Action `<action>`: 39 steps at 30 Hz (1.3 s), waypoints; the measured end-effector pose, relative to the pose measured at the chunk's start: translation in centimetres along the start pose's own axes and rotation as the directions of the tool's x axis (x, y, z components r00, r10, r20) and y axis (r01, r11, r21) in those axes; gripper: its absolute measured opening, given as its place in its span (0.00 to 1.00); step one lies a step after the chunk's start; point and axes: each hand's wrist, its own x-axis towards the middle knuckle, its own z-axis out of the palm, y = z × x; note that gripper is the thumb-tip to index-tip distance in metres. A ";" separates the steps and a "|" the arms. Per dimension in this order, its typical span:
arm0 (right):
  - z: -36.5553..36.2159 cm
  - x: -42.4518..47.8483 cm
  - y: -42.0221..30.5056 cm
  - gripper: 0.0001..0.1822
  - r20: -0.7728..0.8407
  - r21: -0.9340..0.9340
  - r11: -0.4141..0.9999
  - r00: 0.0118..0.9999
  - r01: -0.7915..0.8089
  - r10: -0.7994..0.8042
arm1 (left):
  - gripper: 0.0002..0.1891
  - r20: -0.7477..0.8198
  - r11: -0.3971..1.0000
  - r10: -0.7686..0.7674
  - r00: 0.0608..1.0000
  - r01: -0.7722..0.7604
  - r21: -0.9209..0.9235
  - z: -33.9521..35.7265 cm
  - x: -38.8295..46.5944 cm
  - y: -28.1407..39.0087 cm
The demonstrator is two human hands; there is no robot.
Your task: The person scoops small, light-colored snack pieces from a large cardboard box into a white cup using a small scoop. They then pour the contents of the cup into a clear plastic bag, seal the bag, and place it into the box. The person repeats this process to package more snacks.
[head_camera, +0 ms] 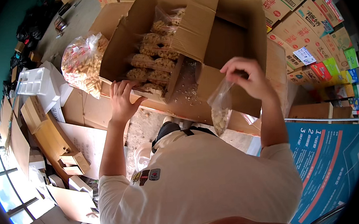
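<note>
My left hand [123,96] grips the near rim of an open cardboard carton [116,53], fingers over the wall and thumb outside. Clear plastic bags of light-brown puffed snacks [152,46] fill this carton in rows. Pinched in my right hand [247,75] is the top of a clear plastic bag [222,108]; it hangs down with pale crumbs or small pieces at its bottom. My right hand is over the near part of a second open carton [231,41]. Between the cartons, loose crumbs [189,92] lie scattered on a brown surface.
A large tied bag of snacks [82,62] stands left of the filled carton. Stacked printed cartons [299,30] rise at right, above a blue printed board [326,163]. White foam boxes [38,82], cardboard and a wooden piece [52,137] crowd the left floor.
</note>
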 end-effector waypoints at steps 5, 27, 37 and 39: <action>-2.3 8.0 -5.7 0.06 -0.091 -0.010 0.998 0.994 0.064 -0.064 | 0.29 -0.020 0.997 0.033 0.999 -0.035 -0.072 -1.3 0.4 -1.2; -3.7 44.7 7.7 0.08 -0.539 -0.635 0.666 0.842 -0.391 -0.019 | 0.13 -0.196 0.873 0.130 0.972 -0.206 -0.443 0.7 2.8 -13.3; 2.1 46.7 22.7 0.18 -0.573 -0.739 0.483 0.815 -0.470 -0.084 | 0.13 -0.210 0.852 0.142 0.967 -0.228 -0.471 1.8 2.4 -14.0; 4.6 45.9 17.8 0.14 -0.572 -0.718 0.399 0.810 -0.571 0.130 | 0.13 -0.225 0.866 0.128 0.966 -0.220 -0.449 2.0 2.4 -14.1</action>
